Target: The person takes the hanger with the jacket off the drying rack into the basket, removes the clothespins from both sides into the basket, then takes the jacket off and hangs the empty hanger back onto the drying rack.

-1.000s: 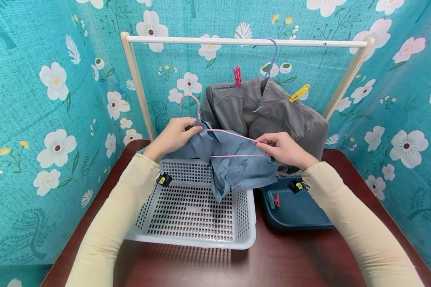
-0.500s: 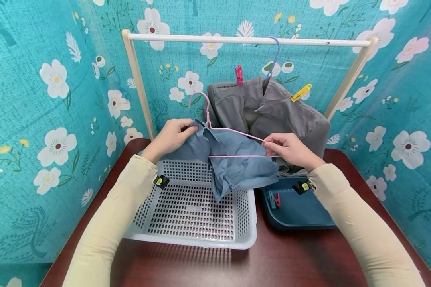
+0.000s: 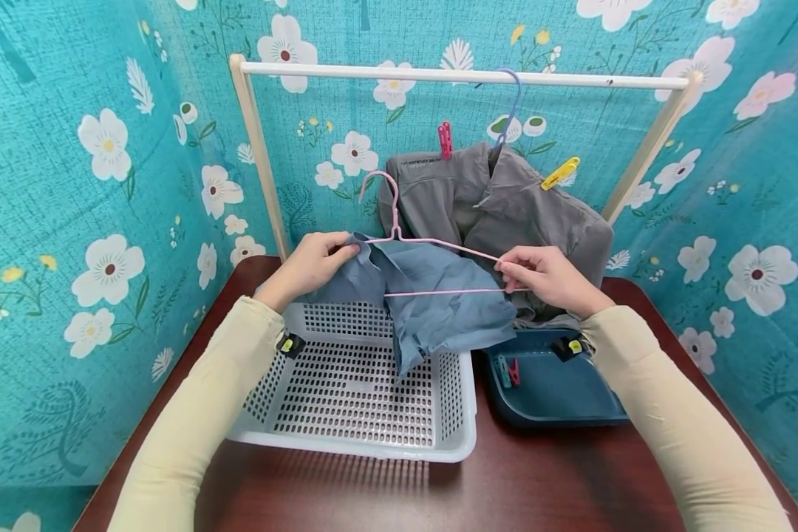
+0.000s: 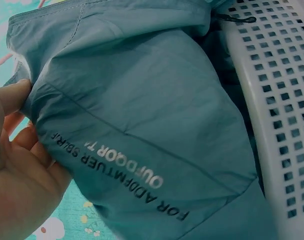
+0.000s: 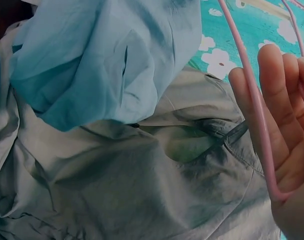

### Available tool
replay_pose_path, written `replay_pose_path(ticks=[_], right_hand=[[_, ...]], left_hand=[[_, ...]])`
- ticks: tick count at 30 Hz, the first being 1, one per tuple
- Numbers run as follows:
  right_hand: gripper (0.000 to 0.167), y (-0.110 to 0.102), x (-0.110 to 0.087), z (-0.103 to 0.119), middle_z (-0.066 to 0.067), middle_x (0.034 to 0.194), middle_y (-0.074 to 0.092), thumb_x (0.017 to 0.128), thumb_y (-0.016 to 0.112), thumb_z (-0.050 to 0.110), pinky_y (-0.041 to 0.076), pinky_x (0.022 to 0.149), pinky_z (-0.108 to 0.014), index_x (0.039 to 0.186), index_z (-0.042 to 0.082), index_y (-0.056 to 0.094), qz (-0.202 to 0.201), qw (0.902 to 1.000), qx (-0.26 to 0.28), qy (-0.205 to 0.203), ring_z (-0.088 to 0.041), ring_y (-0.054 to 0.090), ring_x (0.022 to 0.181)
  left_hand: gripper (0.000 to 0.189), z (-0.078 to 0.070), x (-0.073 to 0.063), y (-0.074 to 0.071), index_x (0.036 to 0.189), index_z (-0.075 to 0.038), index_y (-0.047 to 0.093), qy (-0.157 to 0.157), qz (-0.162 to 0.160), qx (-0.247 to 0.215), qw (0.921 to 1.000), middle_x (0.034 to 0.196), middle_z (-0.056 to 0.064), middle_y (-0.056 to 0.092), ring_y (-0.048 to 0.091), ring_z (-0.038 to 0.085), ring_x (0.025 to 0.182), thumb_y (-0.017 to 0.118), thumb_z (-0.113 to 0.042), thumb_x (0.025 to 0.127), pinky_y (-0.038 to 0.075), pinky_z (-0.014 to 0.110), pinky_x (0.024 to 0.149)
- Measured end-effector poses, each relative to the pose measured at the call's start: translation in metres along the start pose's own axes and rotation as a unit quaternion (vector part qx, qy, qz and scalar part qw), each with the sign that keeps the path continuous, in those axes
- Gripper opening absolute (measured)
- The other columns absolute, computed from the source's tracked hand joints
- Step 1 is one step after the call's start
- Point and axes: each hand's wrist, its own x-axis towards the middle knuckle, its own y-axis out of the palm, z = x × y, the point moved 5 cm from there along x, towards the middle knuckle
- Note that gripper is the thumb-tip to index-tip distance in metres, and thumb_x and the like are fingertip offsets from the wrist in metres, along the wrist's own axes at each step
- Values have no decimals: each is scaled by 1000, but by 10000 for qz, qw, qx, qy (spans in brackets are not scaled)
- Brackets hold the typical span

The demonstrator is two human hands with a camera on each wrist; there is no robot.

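My left hand (image 3: 315, 266) pinches the edge of a thin blue jacket (image 3: 439, 318) that droops over the white basket; printed lettering shows on the jacket (image 4: 142, 100) in the left wrist view. One arm of a pink clothes hanger (image 3: 395, 214) reaches into the jacket near that hand. The hanger's other arm lies outside, over the cloth, where my right hand (image 3: 539, 275) grips its end. Seen from the right wrist, the rounded hanger end (image 5: 257, 100) sits in my palm, beside the hanging jacket (image 5: 102, 65).
Behind, a grey jacket (image 3: 532, 236) hangs by a purple hanger (image 3: 516, 103) from the rack's white bar (image 3: 372, 72), with a pink clip (image 3: 445, 140) and a yellow clip (image 3: 561, 174). The white basket (image 3: 465, 436) stands in front; a dark blue tray (image 3: 558, 414) with clips is right of it.
The pink hanger has shifted right and its hook stands more upright, with its neck now clear of the cloth. My right hand moved right with it; my left hand moved slightly left and down.
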Motion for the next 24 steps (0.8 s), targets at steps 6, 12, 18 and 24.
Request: replay_pose_path(ticks=[6,12,18,24], right_hand=[[18,-5,-4,-1,-11,84,62,97,54,15,52,64,-29,102,3,67,-62,10000,25,57,-24,62,71],[18,-9,-8,-1,-10,84,61,97,55,14,53,65,-29,102,2,66,-99,9999,105,-73,-20,62,70],[15,-16,-15,13,-9,82,60,97,54,8,52,65,-25,101,-1,66,-180,9998,42,78,-21,61,70],[15,-22,-20,15,-10,81,61,96,54,6,52,64,-24,101,-3,65,-233,9995,-93,179,-21,60,67]], left_hand=[[37,7,-3,1,70,-10,34,-113,153,77,9998,61,5,29,27,21,52,47,-27,101,28,32,55],[37,10,-6,2,70,-11,34,-152,240,119,9995,61,4,28,26,20,53,48,-26,101,28,32,55],[37,15,-9,2,70,-11,34,-232,309,165,9991,61,4,28,28,21,52,48,-25,101,29,32,56],[35,20,-14,3,71,-10,36,-348,416,170,9984,62,5,31,30,21,52,48,-26,101,30,33,55]])
